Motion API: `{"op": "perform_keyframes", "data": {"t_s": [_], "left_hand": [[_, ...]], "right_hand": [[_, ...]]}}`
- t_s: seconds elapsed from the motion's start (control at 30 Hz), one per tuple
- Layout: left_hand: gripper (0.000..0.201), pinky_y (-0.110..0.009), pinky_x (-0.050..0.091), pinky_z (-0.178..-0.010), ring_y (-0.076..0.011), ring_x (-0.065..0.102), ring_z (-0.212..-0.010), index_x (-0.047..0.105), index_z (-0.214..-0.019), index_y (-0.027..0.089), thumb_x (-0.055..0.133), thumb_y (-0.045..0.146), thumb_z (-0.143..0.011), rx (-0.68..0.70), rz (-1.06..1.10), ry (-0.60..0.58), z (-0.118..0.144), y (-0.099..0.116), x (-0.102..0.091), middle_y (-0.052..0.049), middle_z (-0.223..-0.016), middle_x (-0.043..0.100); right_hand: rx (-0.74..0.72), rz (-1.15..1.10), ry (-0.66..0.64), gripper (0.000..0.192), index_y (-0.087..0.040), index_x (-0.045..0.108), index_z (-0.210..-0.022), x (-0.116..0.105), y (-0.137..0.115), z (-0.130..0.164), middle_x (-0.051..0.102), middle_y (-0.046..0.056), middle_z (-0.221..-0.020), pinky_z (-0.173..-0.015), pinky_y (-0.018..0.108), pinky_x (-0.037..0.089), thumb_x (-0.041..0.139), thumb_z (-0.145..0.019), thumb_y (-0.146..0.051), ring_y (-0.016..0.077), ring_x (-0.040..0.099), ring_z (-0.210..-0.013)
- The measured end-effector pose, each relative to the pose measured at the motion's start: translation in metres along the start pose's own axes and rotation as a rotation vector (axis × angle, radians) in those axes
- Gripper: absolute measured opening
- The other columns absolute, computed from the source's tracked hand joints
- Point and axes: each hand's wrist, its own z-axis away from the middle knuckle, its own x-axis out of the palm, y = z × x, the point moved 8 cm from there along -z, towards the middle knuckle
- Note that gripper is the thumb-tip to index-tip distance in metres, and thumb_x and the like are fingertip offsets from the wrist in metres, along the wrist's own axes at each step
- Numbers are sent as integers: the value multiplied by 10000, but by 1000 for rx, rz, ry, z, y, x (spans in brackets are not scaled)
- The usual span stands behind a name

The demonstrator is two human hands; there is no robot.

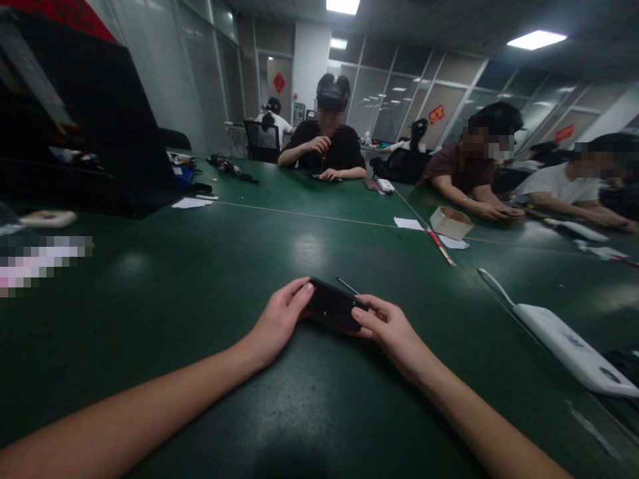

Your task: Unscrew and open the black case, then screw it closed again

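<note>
A flat black rectangular case (333, 307) with a few small shiny dots on its face is held tilted above the green table (299, 412). My left hand (284, 313) grips its left end, thumb on the near face and fingers behind. At the right end my right hand (382, 322) pinches it the same way. A thin metal shaft (347, 286) pokes out past the case's top edge beside my right fingers. Its other end is hidden, so I cannot tell whether it lies on the table or in that hand.
To the right lies a white power bank (574, 349) with a looped strap. Farther off stand a small open box (450, 223) and a piece of paper (408, 223). A large dark panel (94, 113) rises at the left. Across the table a person (324, 143) holds a screwdriver (324, 154).
</note>
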Motion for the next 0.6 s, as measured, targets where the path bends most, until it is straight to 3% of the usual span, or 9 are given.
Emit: {"op": "perform_keyframes", "data": {"t_s": [0.17,0.37,0.47,0.6], "left_hand": [[407,-263,494,-805,-179,626,-892,700,-1099,144,622,480,-883,7,-39,31,1,2,-5,-56,-963,706],[440,-274,501,-785,-203,633,-924,690,-1101,136,623,506,-872,8,11,40,0,4,-5,-90,-1025,704],[517,-312,509,-823,-221,653,-941,640,-1184,147,636,542,-850,15,36,-49,-1,4,2,-113,-1095,698],[523,-324,510,-812,-206,664,-844,635,-1143,98,697,499,-814,0,-105,-153,2,4,12,-125,-1018,719]], "right_hand": [[54,97,-63,527,-131,659,-1093,4,4,2,727,72,-929,-775,333,572,822,-713,-458,200,723,-782],[-27,98,-48,483,-129,663,-1085,12,-3,5,717,65,-826,-620,269,523,756,-779,-491,189,716,-683],[-37,28,-48,503,-134,640,-1102,17,0,5,709,85,-912,-586,256,507,724,-799,-526,187,720,-677],[-18,19,-139,472,-146,610,-1079,27,4,7,695,100,-1017,-602,252,506,702,-817,-528,175,711,-721]]}}
